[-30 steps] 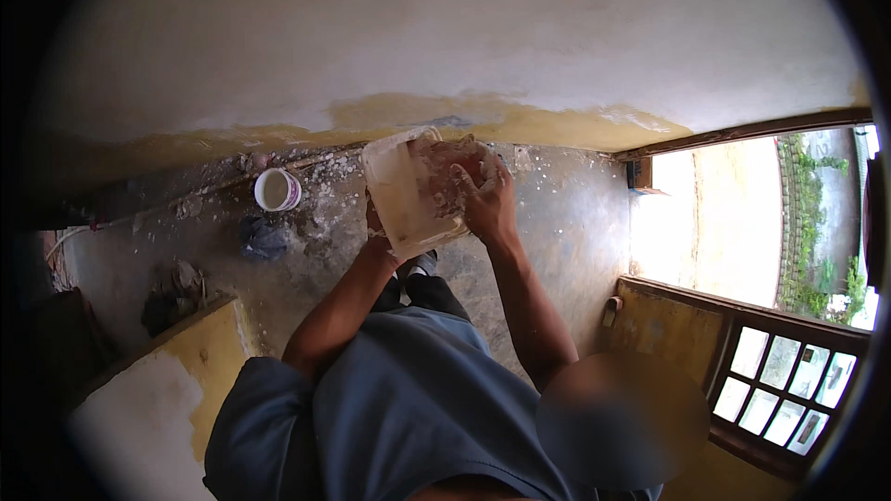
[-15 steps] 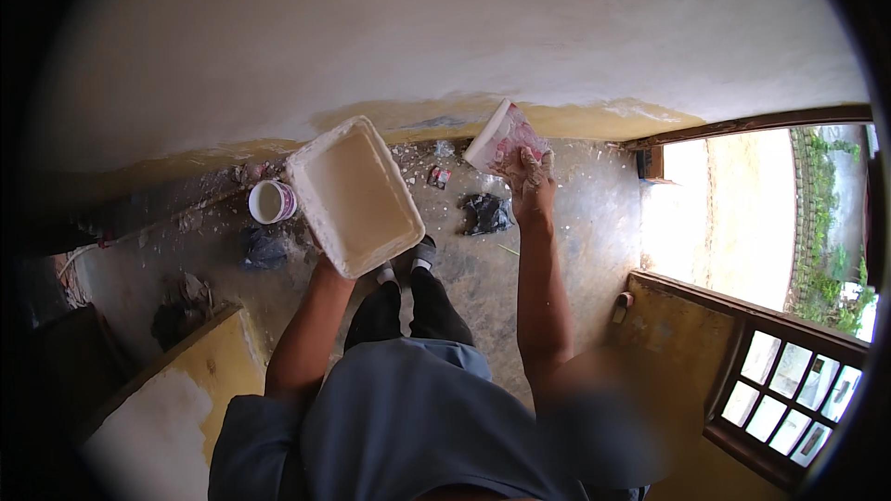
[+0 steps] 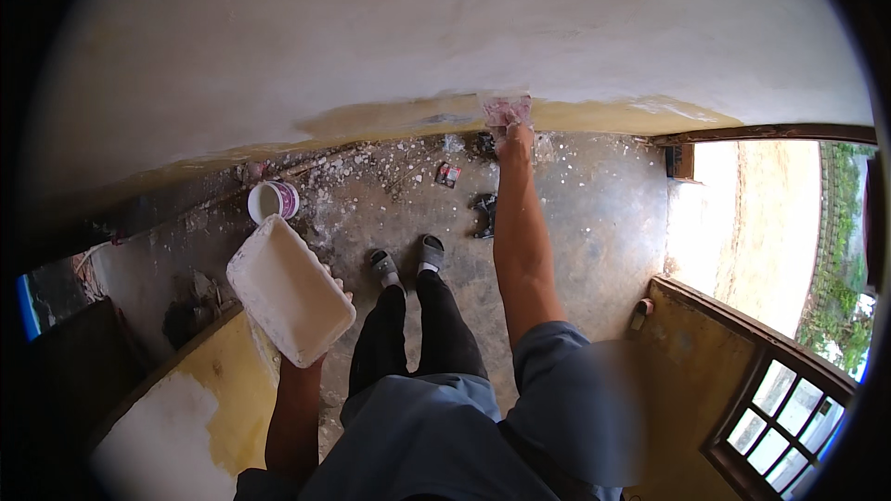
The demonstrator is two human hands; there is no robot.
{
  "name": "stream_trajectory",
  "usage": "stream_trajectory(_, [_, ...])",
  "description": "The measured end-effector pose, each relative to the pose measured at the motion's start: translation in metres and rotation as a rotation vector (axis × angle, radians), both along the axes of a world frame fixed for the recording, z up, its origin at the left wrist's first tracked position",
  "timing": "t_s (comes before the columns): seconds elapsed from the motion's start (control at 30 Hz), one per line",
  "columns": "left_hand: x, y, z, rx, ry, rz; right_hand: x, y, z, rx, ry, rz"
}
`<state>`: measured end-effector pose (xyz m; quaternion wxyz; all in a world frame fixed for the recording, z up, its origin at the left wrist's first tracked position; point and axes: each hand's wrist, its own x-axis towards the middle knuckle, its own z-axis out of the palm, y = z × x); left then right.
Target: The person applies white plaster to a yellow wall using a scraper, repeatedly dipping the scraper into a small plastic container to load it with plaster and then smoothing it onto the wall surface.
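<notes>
My left hand (image 3: 342, 288) is closed around a white plastic tub (image 3: 245, 271), its fingers showing at the right rim and the rest hidden beneath. Off-white, creamy filler (image 3: 295, 292) lies inside. My right hand (image 3: 512, 135) reaches far forward, gripping a wide, flat spreader (image 3: 507, 109) smeared with white and reddish stains. Its edge rests against the lower part of the wall (image 3: 427, 37), where the white coating meets a bare yellowish band (image 3: 371, 121).
A white bucket (image 3: 274, 201) stands left, just beyond the tub. White splatter, a small red packet (image 3: 447, 174) and a black plastic bag (image 3: 484, 213) lie on the concrete floor (image 3: 594, 213). At right are a bright doorway (image 3: 742, 213) and a paned window (image 3: 784, 408); a low yellow-white wall (image 3: 223, 390) rises at left.
The spreader went from the air above the floor to the wall, my right arm stretching forward. My left hand brought the tub lower, leftward and closer to my body.
</notes>
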<state>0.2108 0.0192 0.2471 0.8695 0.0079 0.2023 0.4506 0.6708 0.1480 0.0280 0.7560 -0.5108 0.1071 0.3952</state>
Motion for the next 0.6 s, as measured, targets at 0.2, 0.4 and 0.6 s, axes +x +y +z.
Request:
stream_trajectory(0.2, [0.020,-0.006,0.021,0.175,0.130,-0.027,-0.026,0.021,0.064,0.050,-0.076,0.035])
stream_trajectory(0.4, [0.029,-0.008,0.037,0.135,0.057,-0.008,-0.040,0.030,0.148,0.059,-0.033,0.068])
stream_trajectory(0.6, [0.025,-0.007,0.043,0.138,0.053,0.026,-0.053,0.047,0.241,0.094,-0.060,0.066])
